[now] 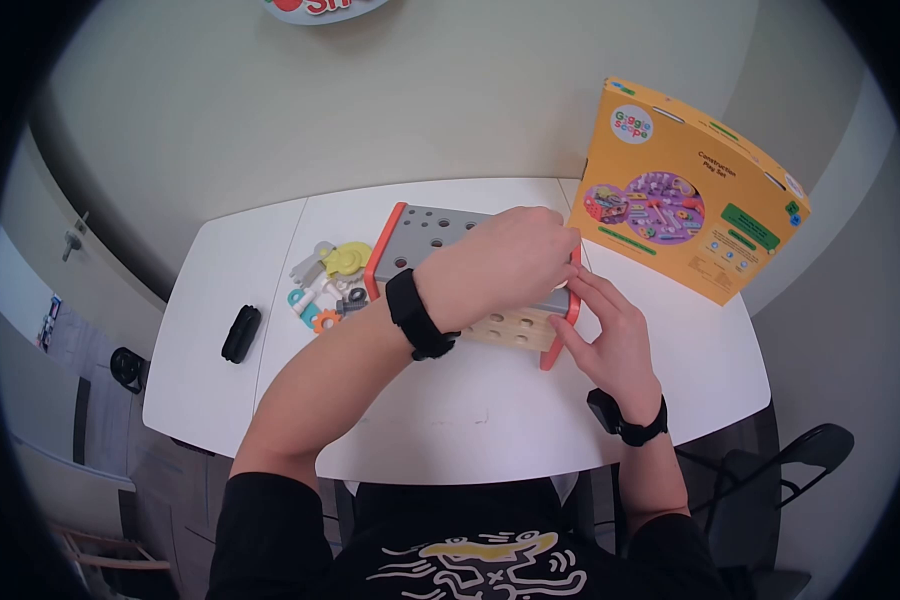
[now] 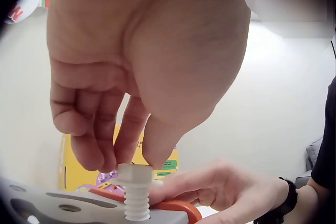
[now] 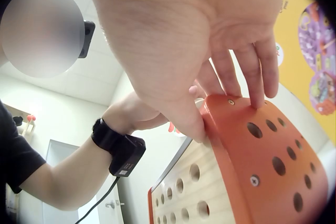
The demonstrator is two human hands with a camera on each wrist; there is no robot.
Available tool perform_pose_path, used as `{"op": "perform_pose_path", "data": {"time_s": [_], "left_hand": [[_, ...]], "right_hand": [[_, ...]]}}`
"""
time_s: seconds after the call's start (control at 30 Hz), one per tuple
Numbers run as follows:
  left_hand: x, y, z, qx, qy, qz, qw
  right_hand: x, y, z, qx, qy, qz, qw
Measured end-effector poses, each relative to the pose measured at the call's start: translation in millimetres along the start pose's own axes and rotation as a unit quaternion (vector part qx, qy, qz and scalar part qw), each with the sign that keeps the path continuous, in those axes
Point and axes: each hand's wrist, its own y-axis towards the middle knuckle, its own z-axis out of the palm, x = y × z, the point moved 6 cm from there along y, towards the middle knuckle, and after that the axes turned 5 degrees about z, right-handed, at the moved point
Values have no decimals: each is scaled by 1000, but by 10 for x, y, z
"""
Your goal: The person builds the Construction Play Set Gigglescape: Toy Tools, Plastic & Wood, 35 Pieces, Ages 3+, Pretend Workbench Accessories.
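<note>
A toy workbench (image 1: 430, 232) with a grey perforated top, wooden front and orange end panels stands on the table. My left hand (image 1: 500, 255) reaches across it to the right end. There, thumb and fingertips pinch the head of a white plastic bolt (image 2: 136, 192), which stands upright in the grey top with its thread partly showing. My right hand (image 1: 615, 345) grips the workbench's right corner. Its thumb lies at the front edge, and the fingers rest against the orange end panel (image 3: 270, 145). In the head view, the left hand mostly hides the bolt.
Left of the workbench lie loose toy parts, among them a yellow piece (image 1: 347, 259), an orange gear (image 1: 326, 320) and a grey bolt (image 1: 353, 300). A black case (image 1: 241, 334) lies farther left on the white table (image 1: 400, 430). An orange-yellow box (image 1: 685, 190) stands at the back right.
</note>
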Motion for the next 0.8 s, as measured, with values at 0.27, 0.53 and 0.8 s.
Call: {"op": "perform_pose_path", "data": {"time_s": [0.27,0.53,0.8], "left_hand": [[12,43,36,49,-70,31,996],[-31,46,42,63,-137,59,987],[29,31,51,84,-10,-33,996]], "right_hand": [[-17,2,-2,-1,-2,-2,1000],[-24,1,-8,-2,3,2,1000],[-19,5,1,-1,-3,-1,1000]]}}
